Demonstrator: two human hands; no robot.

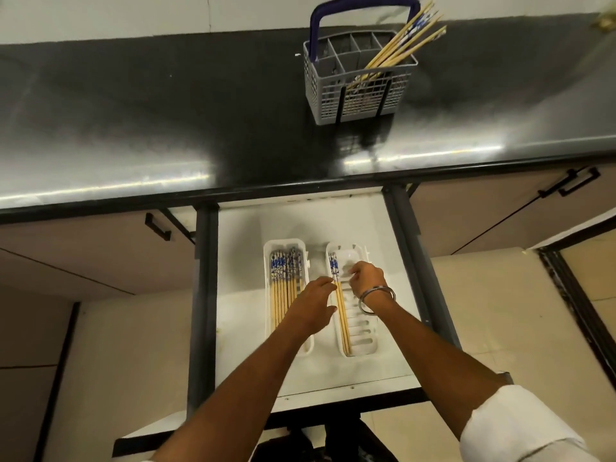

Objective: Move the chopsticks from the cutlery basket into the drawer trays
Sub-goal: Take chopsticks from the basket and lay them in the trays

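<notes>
Left hand (316, 306): fingers spread and loose, palm down over the gap between the two trays, fingertips just touching the chopsticks in the right tray (340, 305). Not gripping anything.

Right hand (366, 278): curled, fingers bent inward over the upper part of the right tray (361, 335), at 3 o'clock from the left hand's fingertips. Cannot tell whether it pinches a stick or only rests there. Metal bangle (376, 300) on its wrist; white rolled sleeve (520, 425) lower down the arm.

Right tray: white, slotted bottom, a few chopsticks lying lengthwise along its left edge, blue-patterned ends toward 12 o'clock.

Left tray (268, 295): at 9 o'clock from the right tray, just beside it. Holds a row of chopsticks (283, 288) lying parallel, patterned ends also toward 12 o'clock; lower end partly hidden by the left forearm.

Both trays sit in the open white drawer (240, 261), below the counter edge.

Counter (166, 111): dark, glossy. At 12 o'clock from the drawer stands the grey cutlery basket (356, 91) with blue handle (315, 25). A bunch of chopsticks (406, 41) leans out of its right-hand compartment toward 1 o'clock. Other compartments appear dark; contents unclear.
</notes>
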